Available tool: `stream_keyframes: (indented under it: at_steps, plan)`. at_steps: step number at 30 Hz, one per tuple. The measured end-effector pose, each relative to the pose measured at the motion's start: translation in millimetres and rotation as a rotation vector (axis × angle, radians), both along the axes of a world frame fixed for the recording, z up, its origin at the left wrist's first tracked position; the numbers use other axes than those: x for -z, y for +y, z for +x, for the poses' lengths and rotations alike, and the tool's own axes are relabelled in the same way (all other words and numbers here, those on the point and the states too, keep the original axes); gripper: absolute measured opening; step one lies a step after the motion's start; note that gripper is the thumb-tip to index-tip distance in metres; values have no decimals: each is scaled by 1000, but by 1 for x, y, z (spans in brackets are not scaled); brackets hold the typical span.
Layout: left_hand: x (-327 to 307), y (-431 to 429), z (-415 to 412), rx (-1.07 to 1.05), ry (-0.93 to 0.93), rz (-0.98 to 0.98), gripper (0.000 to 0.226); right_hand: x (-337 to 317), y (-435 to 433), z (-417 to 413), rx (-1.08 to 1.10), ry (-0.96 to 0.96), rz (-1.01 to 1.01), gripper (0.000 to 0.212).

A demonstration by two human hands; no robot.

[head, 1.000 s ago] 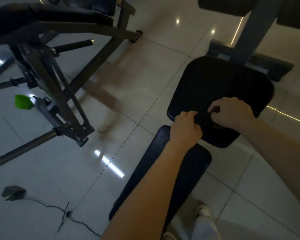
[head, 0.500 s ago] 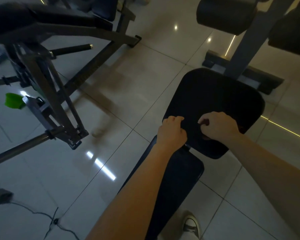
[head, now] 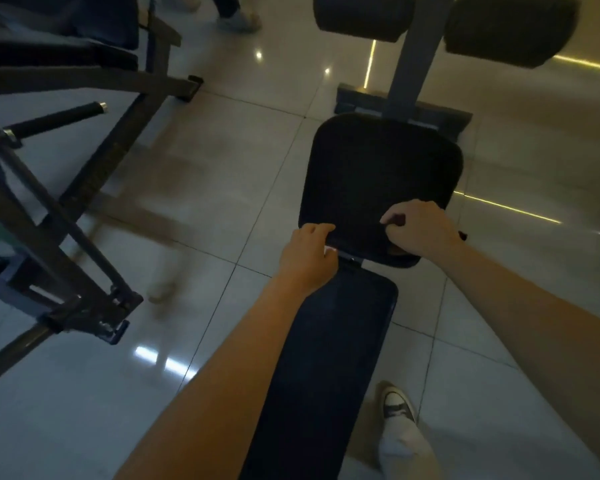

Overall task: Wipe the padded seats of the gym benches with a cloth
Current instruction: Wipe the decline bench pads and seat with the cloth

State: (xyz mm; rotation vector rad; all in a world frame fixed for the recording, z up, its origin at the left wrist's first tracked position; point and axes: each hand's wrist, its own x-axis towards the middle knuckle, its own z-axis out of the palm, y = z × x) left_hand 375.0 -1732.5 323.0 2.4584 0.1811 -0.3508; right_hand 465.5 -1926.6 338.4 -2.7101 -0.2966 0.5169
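- Seat pad (head: 381,174) lies mid-scene, just beyond the long back pad (head: 326,358).
- Left hand (head: 309,258) curls its fingers over the seat pad's near-left corner.
- Right hand (head: 420,233) rests curled, knuckles up, toward the near-right edge (I cannot tell the cloth from the black padding).
- Both hands have stayed at this near edge; only the view lifted, so the far part likely remains unwiped.

Two hands (head: 307,259) (head: 421,233), two flat bench pads (head: 381,168) (head: 326,358), two roller pads (head: 361,15) (head: 510,29).
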Motion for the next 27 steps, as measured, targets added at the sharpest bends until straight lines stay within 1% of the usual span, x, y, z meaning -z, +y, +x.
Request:
stream_keyframes:
  at_steps: [6,9,13,17,20,27]
  plan:
    - [-35,40,-61,177,23,39,51,-38,-4,-66,189,-49,-15,16]
    - [-45,47,-92,234,38,34,52,-48,4,-107,260,-44,25,17]
    - [-45,37,-124,290,82,7,53,-56,12,-156,232,-32,-16,21]
    - [-43,18,-144,323,83,-12,52,-54,5,-193,226,-22,8,22]
    - [-41,12,-154,309,75,-2,52,-48,-3,-211,224,-23,34,22]
    - [-41,12,-184,266,119,48,52,-31,-4,-261,323,52,143,22]
